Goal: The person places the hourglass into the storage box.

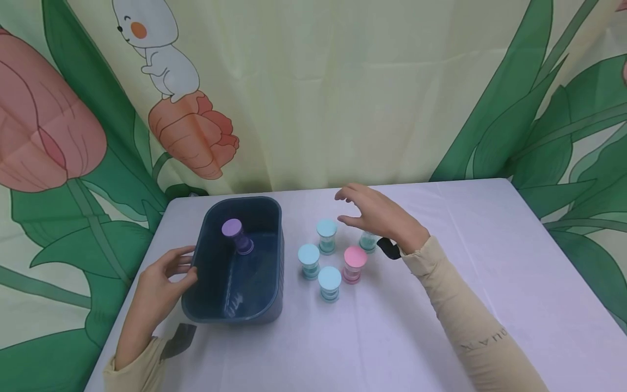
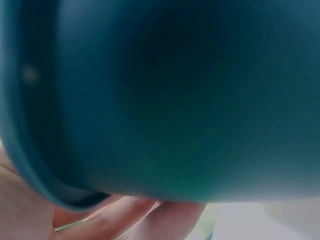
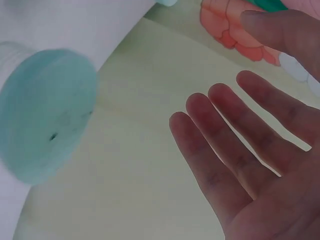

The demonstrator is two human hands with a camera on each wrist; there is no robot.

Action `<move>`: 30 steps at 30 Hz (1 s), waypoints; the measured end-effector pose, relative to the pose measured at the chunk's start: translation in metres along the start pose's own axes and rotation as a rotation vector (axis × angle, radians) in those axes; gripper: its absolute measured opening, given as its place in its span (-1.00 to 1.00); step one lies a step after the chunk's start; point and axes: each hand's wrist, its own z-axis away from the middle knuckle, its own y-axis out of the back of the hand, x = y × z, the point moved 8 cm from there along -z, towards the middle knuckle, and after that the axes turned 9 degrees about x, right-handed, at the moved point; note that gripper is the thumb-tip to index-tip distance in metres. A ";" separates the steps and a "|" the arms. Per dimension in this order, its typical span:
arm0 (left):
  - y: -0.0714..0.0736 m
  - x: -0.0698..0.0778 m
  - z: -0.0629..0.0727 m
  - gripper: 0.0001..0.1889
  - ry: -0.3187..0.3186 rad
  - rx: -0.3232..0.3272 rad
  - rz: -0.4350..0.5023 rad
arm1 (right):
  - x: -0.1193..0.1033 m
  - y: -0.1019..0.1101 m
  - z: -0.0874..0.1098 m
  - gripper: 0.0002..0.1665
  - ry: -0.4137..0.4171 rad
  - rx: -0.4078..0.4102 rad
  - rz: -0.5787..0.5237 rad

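All the fingers (image 3: 217, 132) of the right hand (image 1: 384, 213) were stretched out, with the thumb spread away from them; in the head view they pointed toward 10 o'clock, above the table (image 1: 382, 337). Just beside the wrist, at the hand's 7 o'clock, stood a partly hidden light-blue hourglass (image 1: 367, 242). A pink hourglass (image 1: 354, 261) stood farther out that way, with three more around it — a second light-blue hourglass (image 1: 326, 237) between its 10 and 11 o'clock, a third light-blue hourglass (image 1: 309, 261) at 9, and a fourth light-blue hourglass (image 1: 330, 283) at 8.

The left hand (image 1: 159, 283) held the 9 o'clock side of a dark blue bin (image 1: 254, 272), thumb at the rim and fingers at the outer wall; the left wrist view showed mostly that wall, blurred. Inside the bin, toward its 12 o'clock end, was a purple hourglass (image 1: 238, 237) — its cap on the 11 o'clock side of its base.

The table wore a white cloth, and both arms had beige sleeves (image 1: 455, 305). Behind hung a cream curtain (image 1: 333, 109) printed with a rabbit (image 1: 171, 68) on a carrot (image 1: 188, 136) toward 11 o'clock, and green leaves (image 1: 509, 120) toward 2.
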 end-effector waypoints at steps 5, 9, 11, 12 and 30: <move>0.000 -0.001 0.001 -0.47 0.008 0.000 0.005 | 0.012 0.002 0.011 -0.52 -0.027 0.008 -0.012; 0.001 -0.001 0.000 -0.47 0.002 0.004 0.008 | 0.022 0.004 0.019 -0.51 -0.058 0.009 -0.018; 0.001 -0.001 0.000 -0.47 0.002 0.004 0.011 | 0.026 0.004 0.023 -0.50 -0.069 0.010 -0.013; 0.001 -0.001 0.000 -0.48 0.001 0.005 0.013 | 0.028 0.004 0.025 -0.50 -0.074 0.010 -0.012; 0.000 -0.002 0.001 -0.48 0.020 0.004 0.021 | 0.055 -0.003 0.049 -0.48 -0.132 0.012 -0.055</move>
